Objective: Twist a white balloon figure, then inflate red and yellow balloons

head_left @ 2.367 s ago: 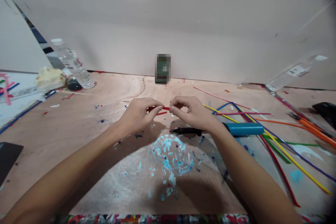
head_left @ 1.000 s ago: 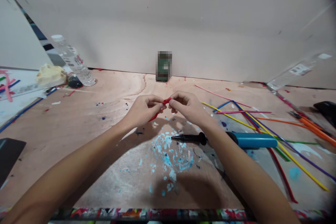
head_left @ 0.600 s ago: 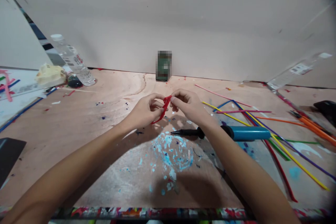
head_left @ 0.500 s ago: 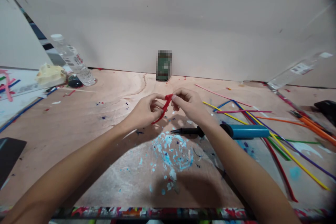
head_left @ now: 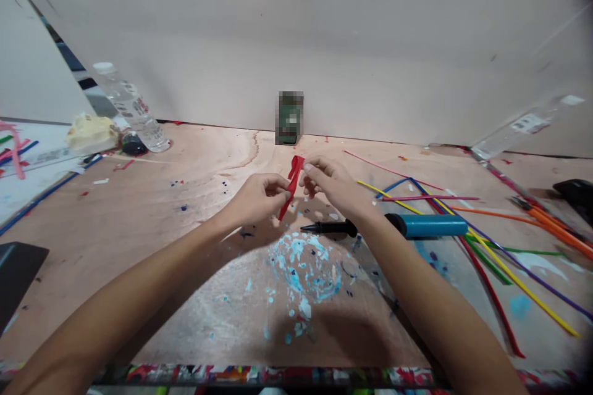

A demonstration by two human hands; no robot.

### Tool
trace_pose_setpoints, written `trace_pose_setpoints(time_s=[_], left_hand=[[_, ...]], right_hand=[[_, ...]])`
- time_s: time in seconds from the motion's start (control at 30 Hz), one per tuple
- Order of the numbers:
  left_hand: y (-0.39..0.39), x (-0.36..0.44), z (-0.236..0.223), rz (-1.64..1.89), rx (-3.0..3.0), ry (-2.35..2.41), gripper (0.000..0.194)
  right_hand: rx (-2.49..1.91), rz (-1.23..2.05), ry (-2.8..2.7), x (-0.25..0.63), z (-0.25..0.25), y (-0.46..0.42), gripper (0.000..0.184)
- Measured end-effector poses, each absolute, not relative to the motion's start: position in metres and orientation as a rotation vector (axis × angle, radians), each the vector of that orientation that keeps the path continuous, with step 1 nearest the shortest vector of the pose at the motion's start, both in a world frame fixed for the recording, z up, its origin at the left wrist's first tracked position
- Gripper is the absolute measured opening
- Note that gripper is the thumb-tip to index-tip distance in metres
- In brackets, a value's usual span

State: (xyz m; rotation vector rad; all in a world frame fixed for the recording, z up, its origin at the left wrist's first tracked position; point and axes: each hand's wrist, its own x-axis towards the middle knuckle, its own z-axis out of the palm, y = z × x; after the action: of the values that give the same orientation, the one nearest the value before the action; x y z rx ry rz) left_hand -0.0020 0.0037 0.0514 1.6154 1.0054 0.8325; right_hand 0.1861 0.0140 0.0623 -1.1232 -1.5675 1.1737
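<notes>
A limp red strip, seemingly a deflated balloon (head_left: 293,178), stands on a slant between my hands, above the table. My left hand (head_left: 264,197) pinches its lower part between thumb and fingers, and the tail hangs below them. Just right of its upper end is my right hand (head_left: 331,185), fingers loosely curled and apart; whether a fingertip brushes the strip I cannot tell. Under my right wrist lies a blue hand pump (head_left: 433,226), its black nozzle pointing left.
Long thin coloured balloons (head_left: 498,253) lie crossed on the right, near orange-handled pliers (head_left: 551,222). Bottles lean at the back left (head_left: 134,108) and back right (head_left: 523,126). A phone (head_left: 290,118) stands against the wall. A dark object (head_left: 21,278) lies at the left edge.
My right fingers have loosened from the top of the red balloon. The balloon has spread flatter and straighter, standing more upright in my left hand.
</notes>
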Motion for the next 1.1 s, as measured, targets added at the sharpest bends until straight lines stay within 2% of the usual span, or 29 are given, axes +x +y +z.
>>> trace_pose_setpoints(time_s=[0.1,0.2,0.3,0.57,0.9,1.1], left_hand=[[0.004,-0.002,0.054,0.897,1.494,0.996,0.015],[0.004,-0.003,0.056,0.973,1.443,0.983,0.021],[0.004,-0.003,0.058,0.976,1.482,1.008,0.022],[0.008,-0.007,0.056,1.037,1.502,0.989,0.023],[-0.004,0.005,0.064,1.010,1.529,0.948,0.017],[-0.037,0.008,0.061,0.961,1.642,0.955,0.026]], right_hand=[[-1.202,1.137,-1.832,0.183,0.062,0.009,0.029],[-1.179,1.070,-1.982,0.180,0.059,0.006,0.025],[-1.141,1.035,-1.954,0.177,0.057,0.005,0.020],[-0.983,1.079,-2.057,0.178,0.063,0.005,0.027],[-1.147,1.012,-2.026,0.187,0.065,-0.017,0.018],[-1.142,0.974,-1.883,0.181,0.051,-0.047,0.017]])
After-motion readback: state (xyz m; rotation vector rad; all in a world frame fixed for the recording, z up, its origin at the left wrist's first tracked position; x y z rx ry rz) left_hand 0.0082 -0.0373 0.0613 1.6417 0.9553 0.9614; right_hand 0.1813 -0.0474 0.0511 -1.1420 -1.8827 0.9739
